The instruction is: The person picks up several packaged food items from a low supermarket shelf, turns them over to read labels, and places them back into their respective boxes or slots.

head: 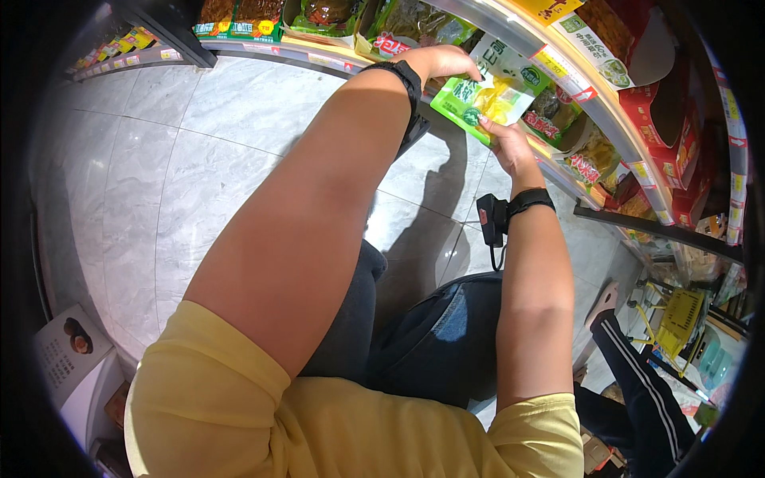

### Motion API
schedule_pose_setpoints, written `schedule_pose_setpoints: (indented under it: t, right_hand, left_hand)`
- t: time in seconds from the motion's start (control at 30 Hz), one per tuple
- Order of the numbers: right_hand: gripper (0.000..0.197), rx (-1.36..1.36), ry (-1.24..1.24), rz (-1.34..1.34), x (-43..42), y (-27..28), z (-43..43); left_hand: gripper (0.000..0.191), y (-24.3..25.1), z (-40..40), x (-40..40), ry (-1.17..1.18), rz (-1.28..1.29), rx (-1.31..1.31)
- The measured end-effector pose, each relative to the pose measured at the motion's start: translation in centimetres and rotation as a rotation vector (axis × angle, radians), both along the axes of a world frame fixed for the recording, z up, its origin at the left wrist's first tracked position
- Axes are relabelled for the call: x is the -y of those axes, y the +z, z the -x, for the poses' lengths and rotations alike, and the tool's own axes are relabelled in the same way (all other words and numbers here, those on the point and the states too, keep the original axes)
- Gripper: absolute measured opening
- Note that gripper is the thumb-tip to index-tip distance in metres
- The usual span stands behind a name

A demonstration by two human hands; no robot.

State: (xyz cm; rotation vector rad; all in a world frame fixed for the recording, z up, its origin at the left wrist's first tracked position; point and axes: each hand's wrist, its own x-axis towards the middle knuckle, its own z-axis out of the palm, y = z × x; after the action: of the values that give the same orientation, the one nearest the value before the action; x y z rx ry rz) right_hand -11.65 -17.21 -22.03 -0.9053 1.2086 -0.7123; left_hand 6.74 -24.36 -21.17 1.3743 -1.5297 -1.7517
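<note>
A green and white plastic food packet [508, 89] with a yellow food picture and printed writing is held out in front of the shelf. My right hand [514, 146] grips its lower edge, thumb over the printed front. At the packet's left edge is my left hand [448, 63], with fingertips against the front and the rest of the grip partly hidden. Black straps circle both wrists. A small black device [493, 218] is attached to the right strap, and a dark device [412, 134] shows under the left wrist.
Curved shelf edges with price tags [556, 66] run along the top and right. Bagged pickled foods [418, 24] fill the lower shelf; red cartons [672, 137] stand at right. Another person's striped trouser leg [636, 370] and a yellow cart [678, 322] are lower right. Grey tiles [227, 131] cover the floor.
</note>
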Motion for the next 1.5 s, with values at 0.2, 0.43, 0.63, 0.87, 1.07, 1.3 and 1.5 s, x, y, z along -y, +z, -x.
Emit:
schedule_pose_setpoints:
  t: [0.2,0.43,0.63,0.87,1.07,1.3,1.5]
  right_hand:
    - [0.036,0.018,0.027,0.066,0.4,-0.5,0.4]
    - [0.026,0.039,0.102,-0.235,-0.5,1.1,-0.7]
    - [0.026,-0.025,0.101,0.003,0.4,-0.1,-0.1]
    - [0.025,0.004,0.066,0.024,0.1,0.2,-0.3]
    - [0.022,-0.124,-0.187,0.078,0.9,-0.6,0.0]
    - [0.026,-0.115,-0.197,0.057,1.2,-1.2,0.7]
    - [0.018,0.06,-0.269,0.119,0.6,-0.7,-0.4]
  left_hand:
    - [0.029,-0.2,0.1,0.1,-0.012,0.0,0.01]
    - [0.034,-0.6,0.2,0.7,0.002,0.282,0.16]
    - [0.035,-0.3,-0.2,0.6,0.041,0.28,0.119]
    - [0.035,0.1,0.0,0.3,0.005,0.337,0.259]
    - [0.034,-0.1,0.3,0.5,0.023,0.376,0.251]
    - [0.032,-1.1,0.5,1.2,-0.001,0.415,0.262]
    - [0.029,-0.7,0.3,1.2,0.098,0.357,0.172]
